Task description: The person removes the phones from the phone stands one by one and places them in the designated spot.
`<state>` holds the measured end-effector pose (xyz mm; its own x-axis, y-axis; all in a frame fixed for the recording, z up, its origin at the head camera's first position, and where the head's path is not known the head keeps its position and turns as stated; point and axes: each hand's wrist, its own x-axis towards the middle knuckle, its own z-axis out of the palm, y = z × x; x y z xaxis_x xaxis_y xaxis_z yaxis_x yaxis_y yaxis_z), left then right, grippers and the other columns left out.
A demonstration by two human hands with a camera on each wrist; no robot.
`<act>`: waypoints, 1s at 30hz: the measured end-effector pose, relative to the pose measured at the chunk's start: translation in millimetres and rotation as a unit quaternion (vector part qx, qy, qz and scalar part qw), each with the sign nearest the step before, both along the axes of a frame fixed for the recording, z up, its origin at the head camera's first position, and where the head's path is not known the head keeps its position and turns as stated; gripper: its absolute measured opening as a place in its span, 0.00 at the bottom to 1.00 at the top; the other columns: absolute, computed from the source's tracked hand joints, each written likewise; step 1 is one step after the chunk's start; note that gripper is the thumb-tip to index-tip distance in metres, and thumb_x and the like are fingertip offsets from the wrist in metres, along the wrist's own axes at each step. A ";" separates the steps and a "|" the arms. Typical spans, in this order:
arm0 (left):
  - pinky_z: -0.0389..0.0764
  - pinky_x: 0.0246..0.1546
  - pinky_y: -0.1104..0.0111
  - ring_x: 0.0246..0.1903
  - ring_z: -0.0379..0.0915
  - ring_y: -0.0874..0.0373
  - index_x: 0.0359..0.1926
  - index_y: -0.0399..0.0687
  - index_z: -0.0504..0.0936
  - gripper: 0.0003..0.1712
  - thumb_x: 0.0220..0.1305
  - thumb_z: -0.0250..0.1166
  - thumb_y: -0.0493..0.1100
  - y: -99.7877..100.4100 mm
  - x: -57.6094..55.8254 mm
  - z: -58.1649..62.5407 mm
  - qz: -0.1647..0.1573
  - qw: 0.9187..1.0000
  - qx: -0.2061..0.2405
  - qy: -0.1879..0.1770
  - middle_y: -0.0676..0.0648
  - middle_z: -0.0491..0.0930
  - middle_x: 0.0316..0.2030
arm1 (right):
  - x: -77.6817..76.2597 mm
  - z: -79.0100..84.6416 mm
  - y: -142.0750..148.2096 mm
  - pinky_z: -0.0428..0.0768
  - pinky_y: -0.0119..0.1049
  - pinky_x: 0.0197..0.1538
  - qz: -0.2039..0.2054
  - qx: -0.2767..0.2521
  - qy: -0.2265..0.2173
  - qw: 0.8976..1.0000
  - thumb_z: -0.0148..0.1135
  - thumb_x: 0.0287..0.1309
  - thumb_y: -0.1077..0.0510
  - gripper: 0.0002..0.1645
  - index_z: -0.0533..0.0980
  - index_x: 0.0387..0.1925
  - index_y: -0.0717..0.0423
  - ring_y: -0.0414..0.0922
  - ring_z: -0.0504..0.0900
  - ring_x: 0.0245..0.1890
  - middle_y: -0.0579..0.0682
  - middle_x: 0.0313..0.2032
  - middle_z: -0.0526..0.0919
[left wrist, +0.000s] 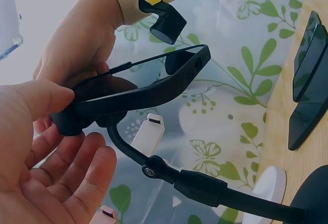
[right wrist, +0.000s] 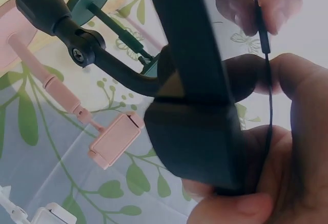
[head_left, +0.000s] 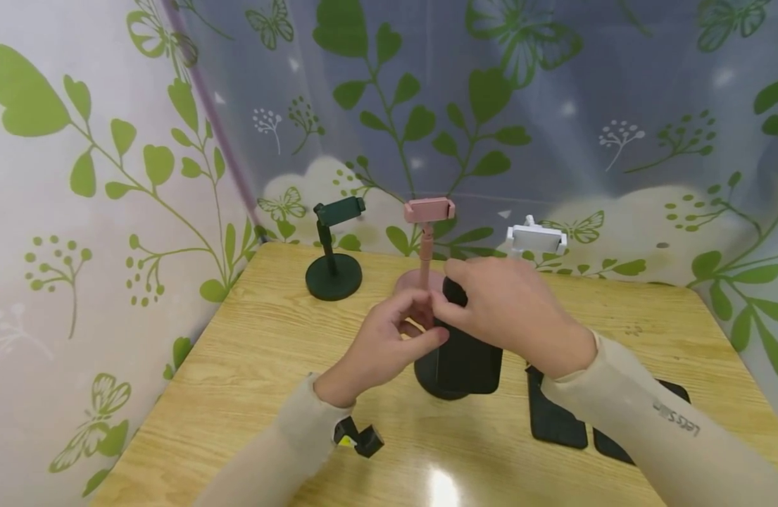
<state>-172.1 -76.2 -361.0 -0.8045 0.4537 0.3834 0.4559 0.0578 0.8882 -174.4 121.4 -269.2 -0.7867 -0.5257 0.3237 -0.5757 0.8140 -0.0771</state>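
Observation:
A dark smartphone (head_left: 469, 362) is tilted above a black phone stand (head_left: 442, 387), whose bent arm (left wrist: 128, 149) runs up behind it. My left hand (head_left: 389, 336) pinches the phone's left side between thumb and fingers, close to the stand's black clamp end (left wrist: 66, 121); its other fingers are spread below. Around the phone's upper end, my right hand (head_left: 512, 306) grips with curled fingers and thumb. Close up in the right wrist view, a thick black block (right wrist: 197, 142) stands beside the phone's thin edge (right wrist: 270, 106). The exact contact between phone and clamp is hidden.
Along the back of the wooden table stand a dark green phone stand (head_left: 334, 274), a pink one (head_left: 427, 211) and a white one (head_left: 536, 239). Flat dark slabs (head_left: 556, 415) lie at the right, partly under my sleeve. A patterned curtain (head_left: 389, 127) hangs behind.

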 end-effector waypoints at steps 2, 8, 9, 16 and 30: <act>0.87 0.42 0.62 0.43 0.81 0.57 0.57 0.46 0.81 0.17 0.69 0.69 0.36 0.4 0.1 1.0 0.002 1.000 -0.003 -0.001 0.48 0.83 0.43 | 0.2 -0.4 0.4 0.58 0.34 0.17 0.000 -0.001 0.000 1.000 0.61 0.64 0.50 0.15 0.70 0.23 0.47 0.40 0.63 0.13 0.42 0.14 0.64; 0.86 0.40 0.63 0.40 0.80 0.57 0.53 0.48 0.81 0.14 0.68 0.70 0.38 0.5 -0.9 2.5 0.007 1.000 -0.012 -0.027 0.49 0.81 0.40 | -0.8 -3.1 1.3 0.57 0.34 0.16 0.010 -0.002 0.022 1.000 0.64 0.66 0.43 0.21 0.70 0.22 0.47 0.39 0.61 0.12 0.42 0.13 0.63; 0.86 0.39 0.64 0.39 0.79 0.56 0.52 0.48 0.81 0.14 0.68 0.71 0.39 0.3 -1.4 2.4 0.007 0.999 -0.013 -0.035 0.48 0.81 0.40 | -1.3 -3.6 1.5 0.57 0.34 0.16 0.012 -0.002 0.027 1.000 0.65 0.66 0.41 0.24 0.69 0.21 0.47 0.39 0.61 0.11 0.42 0.13 0.63; 0.85 0.40 0.63 0.37 0.79 0.53 0.48 0.46 0.81 0.11 0.67 0.70 0.41 0.3 -5.8 3.4 -0.032 0.994 -0.003 -0.106 0.46 0.80 0.39 | -0.5 -3.8 2.2 0.56 0.33 0.16 0.016 -0.003 0.024 1.000 0.67 0.64 0.41 0.22 0.70 0.22 0.46 0.38 0.61 0.12 0.41 0.13 0.63; 0.85 0.53 0.62 0.45 0.83 0.57 0.47 0.39 0.78 0.10 0.66 0.68 0.33 1.5 -9.1 7.8 -0.083 0.976 0.042 -0.196 0.48 0.82 0.42 | 0.5 -4.6 -1.1 0.57 0.33 0.17 0.023 -0.022 0.021 0.999 0.68 0.57 0.48 0.16 0.70 0.23 0.45 0.38 0.61 0.12 0.41 0.13 0.61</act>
<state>-181.2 -74.7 -353.2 -0.8150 0.5703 0.1029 0.0778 -0.0683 0.9946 -173.8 120.3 -273.8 -0.7480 -0.5451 0.3785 -0.6152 0.7835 -0.0874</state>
